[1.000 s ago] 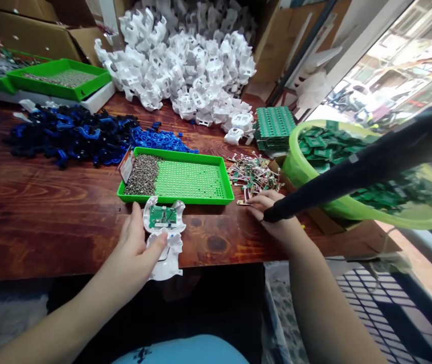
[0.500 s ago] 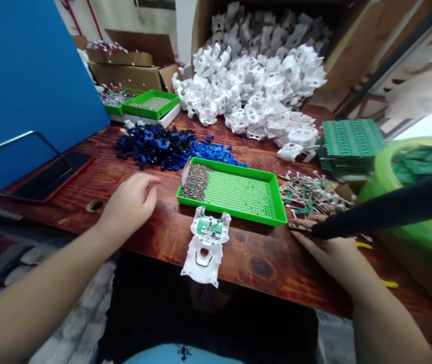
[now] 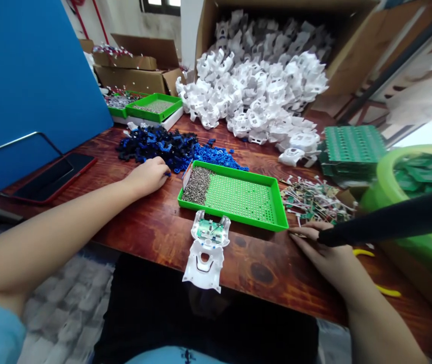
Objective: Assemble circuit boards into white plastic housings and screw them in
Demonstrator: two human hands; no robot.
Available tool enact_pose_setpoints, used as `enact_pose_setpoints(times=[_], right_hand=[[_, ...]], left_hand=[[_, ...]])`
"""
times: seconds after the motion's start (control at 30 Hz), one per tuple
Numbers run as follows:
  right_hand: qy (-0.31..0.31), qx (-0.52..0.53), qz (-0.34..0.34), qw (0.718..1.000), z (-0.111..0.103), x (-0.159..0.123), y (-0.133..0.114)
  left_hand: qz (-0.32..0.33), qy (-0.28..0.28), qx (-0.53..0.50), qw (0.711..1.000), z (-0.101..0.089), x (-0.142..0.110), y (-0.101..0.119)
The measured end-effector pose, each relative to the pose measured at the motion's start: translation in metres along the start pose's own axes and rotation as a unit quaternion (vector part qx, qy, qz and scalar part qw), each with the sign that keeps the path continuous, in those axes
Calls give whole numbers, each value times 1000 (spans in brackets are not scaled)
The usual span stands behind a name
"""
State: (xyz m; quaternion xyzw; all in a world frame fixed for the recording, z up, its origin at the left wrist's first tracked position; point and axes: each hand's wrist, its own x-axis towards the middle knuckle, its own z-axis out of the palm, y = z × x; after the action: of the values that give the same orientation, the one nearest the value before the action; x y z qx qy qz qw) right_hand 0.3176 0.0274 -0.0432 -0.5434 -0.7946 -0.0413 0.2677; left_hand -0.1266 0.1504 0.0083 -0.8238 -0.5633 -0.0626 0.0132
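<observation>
My left hand (image 3: pixel 148 177) rests at the near edge of a heap of black and blue plastic parts (image 3: pixel 155 144), its fingers curled together. A bit of blue plastic shows at its fingertips. On the right, my right hand (image 3: pixel 330 258) lies beside a pile of small circuit boards with white wires (image 3: pixel 314 199), finger and thumb closed; a black bar (image 3: pixel 390 217) hides part of it, and what it pinches is unclear. Between the hands, a white plastic shell (image 3: pixel 204 265) sits at the table edge, a green circuit board (image 3: pixel 210 231) in its far half.
A green tray (image 3: pixel 239 219) with small metal screws (image 3: pixel 197 186) stands behind the shell. White shells (image 3: pixel 257 96) spill from a carton at the back. Stacked green boards (image 3: pixel 352 149), a green tub (image 3: pixel 386 167) and yellow-handled pliers (image 3: pixel 388 291) are right; a phone (image 3: pixel 54 174) lies left.
My left hand has moved forward and right, from bare table to the heap of blue and black parts. My right hand stays by the wired boards. The view has shifted slightly.
</observation>
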Motion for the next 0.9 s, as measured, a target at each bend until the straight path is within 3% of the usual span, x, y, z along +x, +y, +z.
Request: enact_pose_setpoints(times=[0.17,0.33,0.47,0.57,0.67,0.77,0.9], right_hand=[[-11,-24,21,999,-1,0,-2],[-8,-66,50,997,-1,-1,-2],[-13,-111,65,992,-8,-6,-3],[-33,-129,64,989,-15,-10,-6],[-50,-127,55,989,-20,-11,-12],[-37,-128,65,989,-20,-10,-17],[-20,-133,87,987,-17,-9,-20]], left_hand=[[10,4,-1,1000,-7,-20,-4],[32,-29,-16,999,-2,-17,-7],[37,-17,-33,999,-2,-22,-4],[48,26,-61,997,-15,-50,20],[80,108,-136,982,-32,-93,63],[178,97,-190,961,-37,-126,106],[186,80,-134,970,-25,-133,136]])
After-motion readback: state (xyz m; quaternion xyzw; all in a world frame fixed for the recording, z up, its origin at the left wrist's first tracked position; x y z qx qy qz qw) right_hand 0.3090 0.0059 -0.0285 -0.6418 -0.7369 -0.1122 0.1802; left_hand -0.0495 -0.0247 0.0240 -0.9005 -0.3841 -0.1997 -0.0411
